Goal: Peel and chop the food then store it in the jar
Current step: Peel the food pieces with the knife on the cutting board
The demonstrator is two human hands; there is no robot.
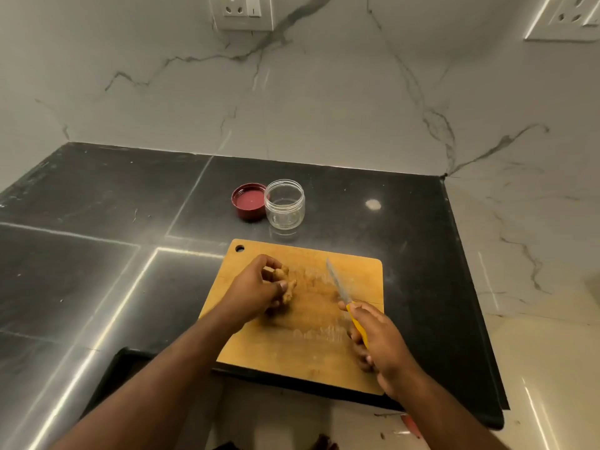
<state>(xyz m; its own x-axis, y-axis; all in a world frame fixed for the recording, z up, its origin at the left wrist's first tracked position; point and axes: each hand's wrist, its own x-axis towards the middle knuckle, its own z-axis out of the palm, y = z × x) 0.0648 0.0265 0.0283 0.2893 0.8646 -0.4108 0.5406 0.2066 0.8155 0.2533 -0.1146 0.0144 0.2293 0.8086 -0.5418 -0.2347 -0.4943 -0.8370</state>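
Ginger root (287, 289): left part hidden under left hand (256, 289); peeled or not, cannot tell, blurred.
Knife (344, 295): rear of yellow handle buried in right hand (380, 344).
Cutting board (302, 336): 5 o'clock corner covered by right wrist.
Wall socket (243, 11) at 12 o'clock cut by top edge; second socket (566, 19) at 1 o'clock cut by top and right edges.
Jar (285, 204) contents too faint to tell.

Dim indoor light; bright streaks glare off the dark countertop (97, 206) at lower left. Edges bow outward, perhaps slightly soft.
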